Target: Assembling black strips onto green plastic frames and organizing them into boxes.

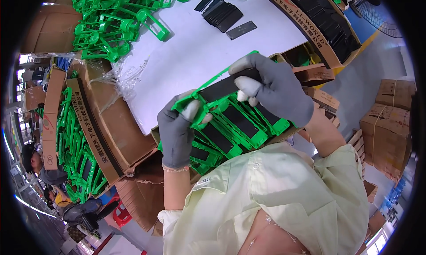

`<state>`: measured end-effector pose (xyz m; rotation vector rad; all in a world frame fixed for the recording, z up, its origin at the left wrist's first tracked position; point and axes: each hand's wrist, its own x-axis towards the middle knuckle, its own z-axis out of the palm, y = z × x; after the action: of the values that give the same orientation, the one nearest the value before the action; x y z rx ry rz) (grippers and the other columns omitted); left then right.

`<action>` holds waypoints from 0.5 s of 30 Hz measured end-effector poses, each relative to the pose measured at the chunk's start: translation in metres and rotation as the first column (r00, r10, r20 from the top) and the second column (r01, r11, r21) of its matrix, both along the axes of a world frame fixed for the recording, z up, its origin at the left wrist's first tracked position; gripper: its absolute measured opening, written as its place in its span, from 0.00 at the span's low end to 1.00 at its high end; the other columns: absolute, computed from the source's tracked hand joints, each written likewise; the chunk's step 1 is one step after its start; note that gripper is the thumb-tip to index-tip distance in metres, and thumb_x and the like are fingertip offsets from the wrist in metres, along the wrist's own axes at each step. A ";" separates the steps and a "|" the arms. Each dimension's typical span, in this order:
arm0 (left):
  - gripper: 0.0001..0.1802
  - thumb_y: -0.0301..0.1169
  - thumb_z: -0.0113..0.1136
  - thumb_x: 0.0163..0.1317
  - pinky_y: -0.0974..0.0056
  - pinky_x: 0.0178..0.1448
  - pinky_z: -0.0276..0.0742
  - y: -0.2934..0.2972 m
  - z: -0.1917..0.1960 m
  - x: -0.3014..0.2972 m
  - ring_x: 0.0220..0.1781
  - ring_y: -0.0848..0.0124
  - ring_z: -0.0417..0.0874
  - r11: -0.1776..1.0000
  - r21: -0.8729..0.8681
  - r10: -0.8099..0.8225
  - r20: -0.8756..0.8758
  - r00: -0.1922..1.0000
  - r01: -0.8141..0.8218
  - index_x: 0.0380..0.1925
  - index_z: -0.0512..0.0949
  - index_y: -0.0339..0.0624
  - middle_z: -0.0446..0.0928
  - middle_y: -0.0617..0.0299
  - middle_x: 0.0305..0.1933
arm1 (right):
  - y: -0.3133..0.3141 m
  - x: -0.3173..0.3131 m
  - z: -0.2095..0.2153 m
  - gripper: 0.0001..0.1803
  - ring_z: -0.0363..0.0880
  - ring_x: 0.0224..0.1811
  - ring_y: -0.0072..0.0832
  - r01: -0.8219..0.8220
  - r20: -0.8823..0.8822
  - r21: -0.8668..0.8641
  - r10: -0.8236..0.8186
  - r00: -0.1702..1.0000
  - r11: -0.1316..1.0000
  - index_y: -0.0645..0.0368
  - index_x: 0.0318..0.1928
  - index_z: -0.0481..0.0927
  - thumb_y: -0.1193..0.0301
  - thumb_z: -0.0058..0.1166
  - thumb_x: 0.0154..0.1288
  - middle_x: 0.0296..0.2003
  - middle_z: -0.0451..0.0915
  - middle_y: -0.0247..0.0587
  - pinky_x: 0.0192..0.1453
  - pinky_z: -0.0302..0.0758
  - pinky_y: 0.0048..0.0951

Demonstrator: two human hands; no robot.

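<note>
Your left hand (176,133) was curled closed around the left end of a green frame (213,81), thumb on top, while your right hand (284,88) pinched the right end of a black plate (217,91) lying along it; whether it was seated, I couldn't tell. Lopsided pressure from the right could have tilted the plate or bent the thin rail; a slack left grip might have dropped both onto the near filled frames (242,121).

A white tabletop (171,64) is bearing a tangled heap of green plastic frames (113,26) at its far left. Overlapping black strips (222,15) are lying farther right, one loose strip (242,30) just beside them; clear film (128,79) seems to be resting along the left edge.
</note>
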<state>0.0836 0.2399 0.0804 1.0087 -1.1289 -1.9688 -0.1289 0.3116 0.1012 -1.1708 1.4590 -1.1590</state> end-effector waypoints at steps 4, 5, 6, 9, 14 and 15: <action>0.14 0.23 0.57 0.61 0.66 0.37 0.85 0.006 0.001 -0.002 0.34 0.69 0.82 1.000 0.012 0.010 0.002 1.000 -0.010 0.46 0.75 0.27 0.78 0.56 0.35 | 0.004 0.003 0.005 0.11 0.75 0.22 0.12 0.029 -0.095 0.037 -0.025 0.995 0.999 0.63 0.46 0.75 0.71 0.51 0.66 0.26 0.78 0.32 0.25 0.70 0.16; 0.14 0.23 0.56 0.61 0.66 0.37 0.85 0.007 0.001 -0.003 0.33 0.68 0.82 1.000 0.003 -0.007 0.006 1.000 0.007 0.45 0.75 0.26 0.79 0.55 0.35 | 0.006 0.002 0.004 0.11 0.75 0.22 0.12 0.032 -0.096 0.039 -0.029 0.995 0.999 0.63 0.46 0.75 0.71 0.51 0.66 0.26 0.78 0.32 0.25 0.70 0.16; 0.14 0.23 0.56 0.61 0.66 0.37 0.85 0.007 0.001 -0.005 0.33 0.68 0.82 1.000 0.005 -0.010 0.006 1.000 0.010 0.45 0.75 0.26 0.79 0.55 0.35 | 0.007 0.001 0.000 0.10 0.75 0.21 0.13 0.025 -0.211 -0.042 -0.033 0.977 0.999 0.63 0.45 0.75 0.71 0.51 0.66 0.25 0.78 0.33 0.25 0.70 0.17; 0.14 0.23 0.57 0.61 0.66 0.36 0.85 0.011 0.004 -0.010 0.33 0.63 0.84 0.998 0.018 -0.066 -0.025 0.997 0.067 0.45 0.75 0.25 0.79 0.52 0.36 | 0.007 -0.001 0.000 0.09 0.76 0.19 0.16 -0.012 -0.374 -0.095 -0.025 0.927 0.995 0.62 0.43 0.75 0.71 0.52 0.65 0.24 0.78 0.36 0.25 0.71 0.19; 0.15 0.23 0.57 0.60 0.67 0.34 0.83 0.016 0.004 -0.016 0.34 0.61 0.85 1.000 0.023 -0.022 0.024 0.999 0.021 0.46 0.74 0.24 0.79 0.51 0.36 | 0.008 0.001 0.000 0.08 0.78 0.19 0.21 -0.077 -0.581 -0.195 -0.052 0.812 0.978 0.60 0.42 0.75 0.71 0.52 0.64 0.23 0.78 0.37 0.25 0.72 0.21; 0.15 0.23 0.57 0.60 0.67 0.34 0.83 0.017 0.007 -0.018 0.34 0.61 0.85 0.999 0.027 -0.027 0.026 0.999 0.027 0.46 0.74 0.24 0.79 0.51 0.36 | 0.004 0.000 -0.007 0.11 0.78 0.18 0.21 -0.067 -0.535 -0.178 -0.039 0.844 0.982 0.60 0.43 0.75 0.68 0.55 0.63 0.23 0.78 0.37 0.25 0.72 0.22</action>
<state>0.0661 0.2565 0.0878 1.0406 -1.1388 -2.0021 -0.1293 0.3153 0.0946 -1.7409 1.7733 -1.0169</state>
